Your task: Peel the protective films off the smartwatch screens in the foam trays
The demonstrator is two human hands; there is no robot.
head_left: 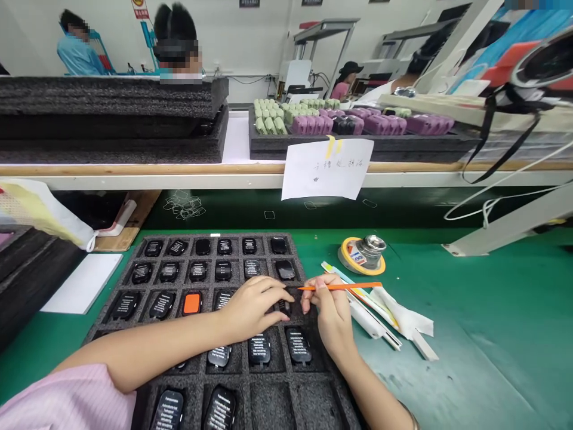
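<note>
A dark grey foam tray [271, 406] holds several black smartwatch bodies in its compartments. White text lines show on most of their screens, as on one smartwatch [299, 345] near my right wrist. My left hand [253, 304] reaches across the tray, its thumb and fingers closed about a smartwatch [283, 306] in the third row, partly hidden by them. Pinched in my right hand [330, 310] is a thin orange stick [358, 286], roughly level. Its pointed tip lies just above that watch and the left fingertips. One smartwatch [192, 303] has an orange screen.
Right of the tray lie a yellow tape roll with a glass jar [362, 254] and several strips and sticks [380, 310]. White paper [83, 283] lies at left. A shelf [250, 179] crosses behind, bearing foam stacks [111, 98] and green and purple pieces [313, 124]. People sit beyond.
</note>
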